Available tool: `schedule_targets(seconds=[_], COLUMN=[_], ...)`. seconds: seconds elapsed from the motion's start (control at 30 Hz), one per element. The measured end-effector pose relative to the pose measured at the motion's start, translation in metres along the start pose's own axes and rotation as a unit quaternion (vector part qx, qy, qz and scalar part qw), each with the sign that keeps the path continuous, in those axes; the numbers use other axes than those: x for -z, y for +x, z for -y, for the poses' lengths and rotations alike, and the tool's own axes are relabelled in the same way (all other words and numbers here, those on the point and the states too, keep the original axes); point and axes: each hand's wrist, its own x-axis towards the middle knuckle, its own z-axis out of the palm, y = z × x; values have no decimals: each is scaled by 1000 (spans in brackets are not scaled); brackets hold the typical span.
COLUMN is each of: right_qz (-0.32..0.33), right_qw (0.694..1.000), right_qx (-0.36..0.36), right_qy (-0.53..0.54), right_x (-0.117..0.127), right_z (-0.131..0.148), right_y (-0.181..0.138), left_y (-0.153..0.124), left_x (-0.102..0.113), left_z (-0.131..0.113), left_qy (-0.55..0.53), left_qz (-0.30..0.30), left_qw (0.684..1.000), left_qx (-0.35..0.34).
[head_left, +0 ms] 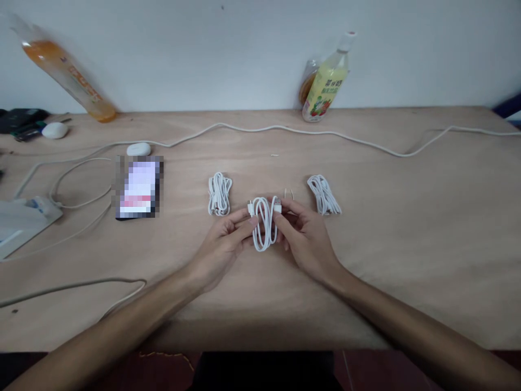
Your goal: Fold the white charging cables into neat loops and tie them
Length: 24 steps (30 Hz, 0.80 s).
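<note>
A coiled white cable (264, 224) sits between my two hands above the wooden table (407, 228). My left hand (222, 244) pinches its left side near one plug. Its right side, near the other plug, is pinched by my right hand (303, 236). Another coiled white cable (219, 194) lies on the table just left of my hands. A third white bundle (323, 194) lies to the right. A thin twist tie (288, 193) rests just beyond my right fingers.
A phone (139, 187) lies at the left, with a white earbud case (138, 149) behind it. A long white cord (285, 130) runs across the back. Two drink bottles (325, 81) (65, 73) lean on the wall. A power adapter (38, 206) and loose cords lie far left.
</note>
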Motion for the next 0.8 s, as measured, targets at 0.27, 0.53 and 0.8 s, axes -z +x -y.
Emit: schedule_targets(seconds=[0.27, 0.53, 0.8], right_qz=[-5, -16, -38], right_qw=[999, 999, 998], right_qx=[-24, -21, -15], right_qy=[25, 43, 56], right_x=[1, -1, -3], right_z=[0, -2, -2], right_y=[-1, -2, -2], left_y=[0, 0, 0], left_x=[0, 2, 1], left_z=[1, 4, 1], left_qy=[-1, -36, -35], left_qz=[13, -17, -26], left_qw=[1000, 999, 999], left_qx=[-4, -1, 16])
